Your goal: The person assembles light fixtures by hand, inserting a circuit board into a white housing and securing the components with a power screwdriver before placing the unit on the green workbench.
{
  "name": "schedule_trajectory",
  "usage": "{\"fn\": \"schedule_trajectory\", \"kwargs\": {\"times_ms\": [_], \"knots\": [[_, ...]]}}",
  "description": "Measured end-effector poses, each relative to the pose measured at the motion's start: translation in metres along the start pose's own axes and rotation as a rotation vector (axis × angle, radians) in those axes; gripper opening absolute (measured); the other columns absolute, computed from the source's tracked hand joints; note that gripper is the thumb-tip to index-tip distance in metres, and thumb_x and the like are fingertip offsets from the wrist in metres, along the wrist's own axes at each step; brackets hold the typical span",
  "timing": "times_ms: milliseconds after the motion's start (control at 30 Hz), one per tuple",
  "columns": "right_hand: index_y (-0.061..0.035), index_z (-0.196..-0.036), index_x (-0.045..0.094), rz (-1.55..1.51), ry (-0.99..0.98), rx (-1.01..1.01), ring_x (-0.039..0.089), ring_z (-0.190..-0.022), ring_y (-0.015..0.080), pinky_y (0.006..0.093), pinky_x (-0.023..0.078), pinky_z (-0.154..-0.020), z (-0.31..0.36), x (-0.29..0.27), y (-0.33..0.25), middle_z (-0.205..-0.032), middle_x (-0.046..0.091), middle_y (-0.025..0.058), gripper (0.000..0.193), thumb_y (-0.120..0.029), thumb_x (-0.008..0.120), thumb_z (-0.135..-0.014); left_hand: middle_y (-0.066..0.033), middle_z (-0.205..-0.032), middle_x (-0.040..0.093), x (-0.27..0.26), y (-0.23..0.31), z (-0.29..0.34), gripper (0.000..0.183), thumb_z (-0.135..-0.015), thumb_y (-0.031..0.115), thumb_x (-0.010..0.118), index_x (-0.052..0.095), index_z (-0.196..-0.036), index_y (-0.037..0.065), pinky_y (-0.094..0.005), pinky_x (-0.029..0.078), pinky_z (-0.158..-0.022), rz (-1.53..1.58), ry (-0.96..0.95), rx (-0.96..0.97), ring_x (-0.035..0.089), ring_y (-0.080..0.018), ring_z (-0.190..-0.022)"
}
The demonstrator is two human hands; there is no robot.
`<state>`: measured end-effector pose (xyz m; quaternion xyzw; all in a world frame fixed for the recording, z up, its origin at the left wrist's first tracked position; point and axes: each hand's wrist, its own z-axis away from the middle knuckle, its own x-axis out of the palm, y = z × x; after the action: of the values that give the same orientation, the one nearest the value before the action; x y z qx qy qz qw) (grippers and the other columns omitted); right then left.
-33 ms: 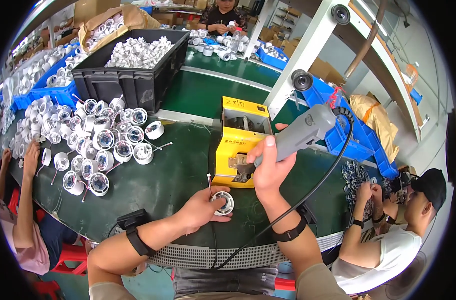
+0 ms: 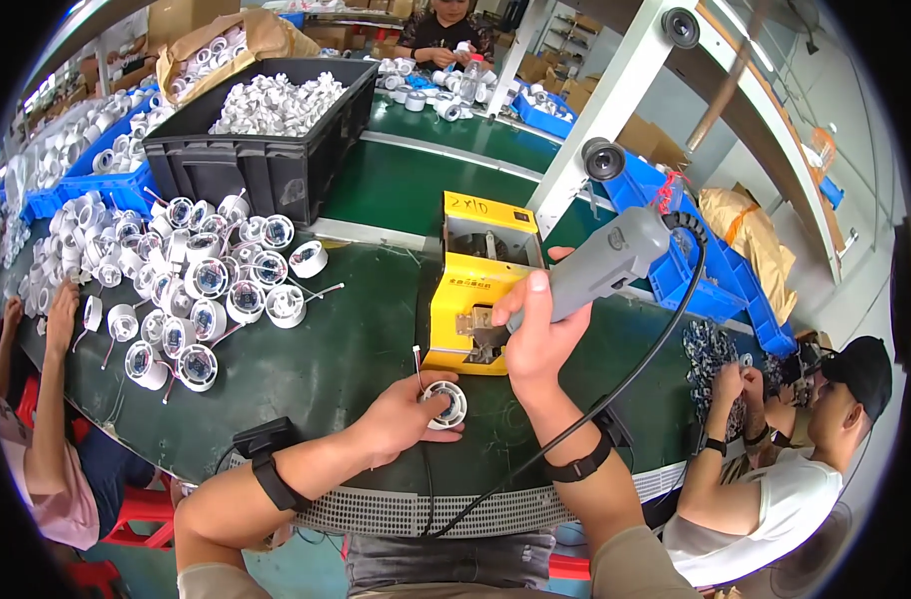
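My left hand is closed around a round white plastic housing, its thumb over the open face. A thin wire with a small connector rises from the housing beside my fingers. In my right hand is a grey electric screwdriver, tilted, with its tail up to the right and its front end hidden behind my fingers. A black cable loops down from its tail toward the table edge. Just left of that hand stands a yellow screw feeder; whether the screwdriver's tip touches it, I cannot tell.
Many white housings with wires are heaped at left. Behind them stands a black crate of small white parts. Blue bins lie at right, past a white post. Co-workers sit at left, right and across the table.
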<state>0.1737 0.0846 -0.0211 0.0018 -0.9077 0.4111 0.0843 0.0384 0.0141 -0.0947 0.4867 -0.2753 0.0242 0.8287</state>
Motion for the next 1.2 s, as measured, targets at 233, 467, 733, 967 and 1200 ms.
{"fn": "schedule_trajectory", "kwargs": {"times_ms": [233,467,733,967,1200], "knots": [[0.001,-0.12,0.036,-0.062,-0.008,0.095,0.047,-0.047,0.0157,0.0301,0.043,-0.048,0.017,-0.008,-0.007,-0.061,0.046,0.0071,0.031,-0.014,0.048,-0.094,-0.0116,-0.103,0.058,-0.001,-0.001,-0.003,0.028,-0.096,0.006,0.046,0.047,-0.123,0.001,-0.0359,0.059,-0.077,0.048,0.041,-0.012,0.065,-0.0225,-0.085],[0.0008,-0.125,0.029,-0.183,-0.143,0.137,0.048,-0.05,0.0177,0.0326,0.046,-0.049,0.053,-0.006,-0.02,-0.064,0.047,0.0086,0.042,-0.018,0.049,-0.093,-0.0098,-0.103,0.058,0.005,0.0,-0.001,0.023,-0.096,0.006,0.045,0.048,-0.118,0.002,-0.0357,0.059,-0.078,0.068,0.092,0.002,0.065,-0.0218,-0.084],[0.0004,-0.125,0.028,-0.225,-0.213,0.175,0.05,-0.053,0.0184,0.0337,0.049,-0.054,0.061,-0.002,-0.016,-0.066,0.048,0.0092,0.043,-0.02,0.049,-0.093,-0.0085,-0.108,0.056,0.008,0.003,0.002,0.021,-0.096,0.006,0.043,0.048,-0.116,0.002,-0.035,0.058,-0.081,0.029,0.107,0.022,0.063,-0.0196,-0.09],[0.0007,-0.124,0.028,-0.19,-0.252,0.16,0.052,-0.054,0.0183,0.0337,0.049,-0.055,0.065,0.0,-0.011,-0.067,0.049,0.0092,0.042,-0.02,0.049,-0.094,-0.0083,-0.108,0.056,0.009,0.003,0.005,0.022,-0.096,0.007,0.043,0.047,-0.117,0.002,-0.0346,0.058,-0.081,0.013,0.119,0.033,0.062,-0.0185,-0.092],[0.0005,-0.121,0.029,-0.194,-0.301,0.166,0.051,-0.053,0.0174,0.0322,0.048,-0.054,0.065,0.0,-0.008,-0.067,0.049,0.0092,0.041,-0.02,0.051,-0.093,-0.0087,-0.109,0.057,0.007,0.0,0.002,0.022,-0.097,0.009,0.046,0.047,-0.118,0.002,-0.0335,0.057,-0.081,0.003,0.124,0.031,0.063,-0.0179,-0.092]]}}
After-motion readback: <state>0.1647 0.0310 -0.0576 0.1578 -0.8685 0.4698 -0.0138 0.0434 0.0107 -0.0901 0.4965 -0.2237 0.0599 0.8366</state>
